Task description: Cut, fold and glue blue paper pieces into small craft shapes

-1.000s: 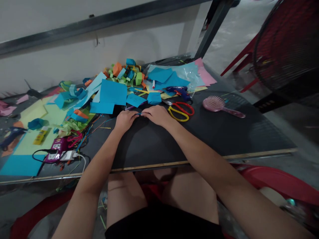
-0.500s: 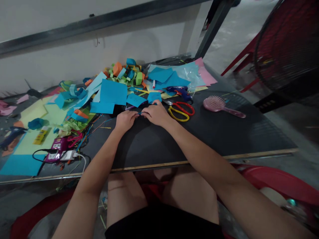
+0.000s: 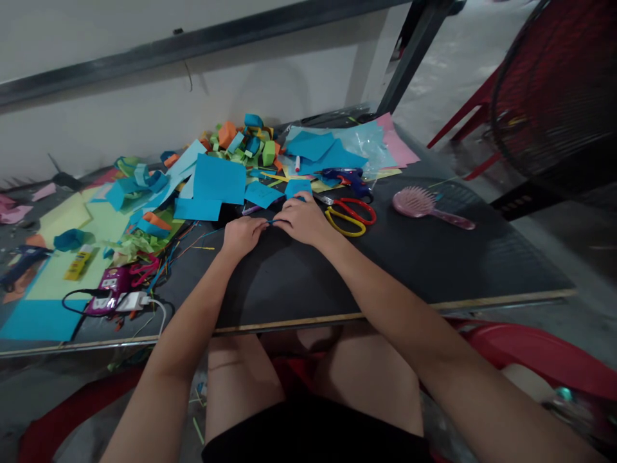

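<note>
Left hand point(image 3: 243, 235), left of the scissors point(image 3: 351, 216): thumb and finger pinching a thin blue strip point(image 3: 272, 222). The strip, also left of the scissors, bridges the narrow gap between the hands; material cannot be confirmed. Right hand point(image 3: 303, 218), just beside the scissors on their left: fingertips gripping the strip's other side. Change noted: one finger here now stands raised; a second ago it lay lower. Judged an adjusted hold, not a release.

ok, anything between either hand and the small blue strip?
Nothing visible: the left hand and right hand both pinch the small blue strip directly. The scissors lie beside the right hand, not between.
</note>
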A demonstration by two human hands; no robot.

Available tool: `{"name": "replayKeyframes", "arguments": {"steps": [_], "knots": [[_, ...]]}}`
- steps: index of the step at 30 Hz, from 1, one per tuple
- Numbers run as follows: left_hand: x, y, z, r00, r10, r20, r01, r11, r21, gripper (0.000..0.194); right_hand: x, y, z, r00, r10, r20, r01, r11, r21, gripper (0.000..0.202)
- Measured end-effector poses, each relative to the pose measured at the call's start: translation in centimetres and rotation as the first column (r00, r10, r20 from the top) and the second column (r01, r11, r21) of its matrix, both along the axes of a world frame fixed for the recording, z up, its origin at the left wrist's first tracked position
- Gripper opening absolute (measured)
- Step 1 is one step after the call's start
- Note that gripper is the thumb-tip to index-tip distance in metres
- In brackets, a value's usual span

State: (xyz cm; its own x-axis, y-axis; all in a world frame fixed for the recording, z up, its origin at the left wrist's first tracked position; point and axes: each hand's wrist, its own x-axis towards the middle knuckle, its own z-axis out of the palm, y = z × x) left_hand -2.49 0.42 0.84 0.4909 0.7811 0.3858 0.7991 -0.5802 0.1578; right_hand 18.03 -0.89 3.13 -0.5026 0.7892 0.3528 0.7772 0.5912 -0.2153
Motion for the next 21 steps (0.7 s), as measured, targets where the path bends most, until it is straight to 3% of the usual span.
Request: {"name": "replayKeyframes", "arguments": {"steps": [13,21], "knots": [[0.55,-0.86,0.53,0.993,-0.071,-0.096,0.080,0.992,0.095,0.028,-0.59,-0.21,-0.37,0.998,0.057,-0.041,-0.056,0.998,0.017,0.020],[0.09,-0.53,0.74,0.995,-0.057,-0.085,0.062,0.996,0.062,0.028,-0.33,-0.15,0.53,1.000,0.005,0.013,-0.004,0.993,-0.118,0.023]]}}
